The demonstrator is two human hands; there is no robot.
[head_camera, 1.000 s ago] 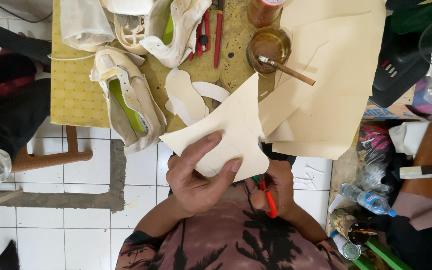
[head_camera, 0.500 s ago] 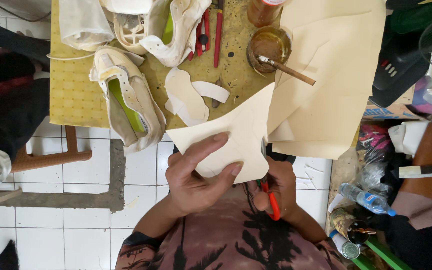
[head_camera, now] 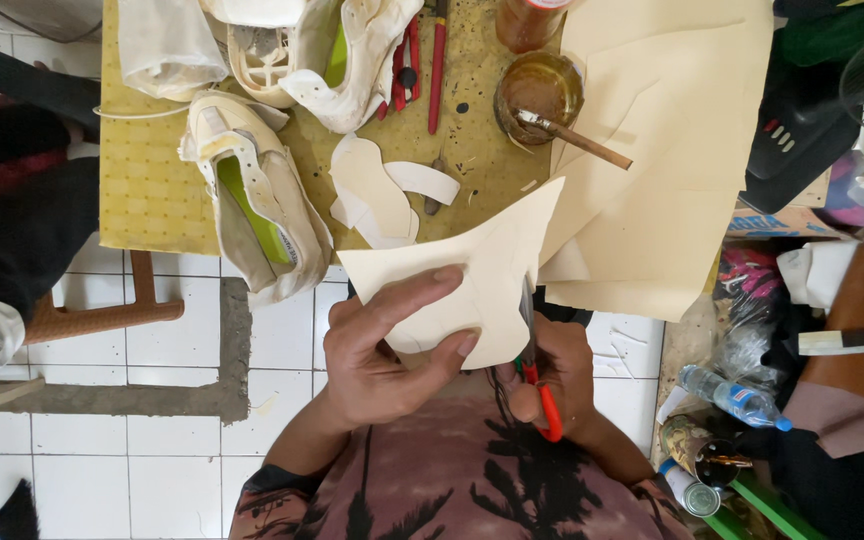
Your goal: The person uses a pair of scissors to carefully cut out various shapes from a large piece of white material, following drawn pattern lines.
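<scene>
- Two hands work below the yellow table [head_camera: 152,190]: left hand [head_camera: 387,350] pinches a cream, pointed sheet of material [head_camera: 462,275]; right hand [head_camera: 552,375] grips red-handled scissors [head_camera: 537,385].
- Scissor blade meets the sheet's right edge.
- On the table: white shoe [head_camera: 257,195], cut white pieces [head_camera: 382,190], brown glue pot [head_camera: 540,90].

we see the cut sheet piece [head_camera: 472,290] between the left hand [head_camera: 382,360] and the scissors [head_camera: 535,380] in the right hand [head_camera: 552,385]. beyond it on the table [head_camera: 152,180], a sneaker [head_camera: 257,195] lies left, cut strips [head_camera: 382,190] in the middle, and a glue pot [head_camera: 537,90] beside the big sheet [head_camera: 662,150] on the right.
</scene>
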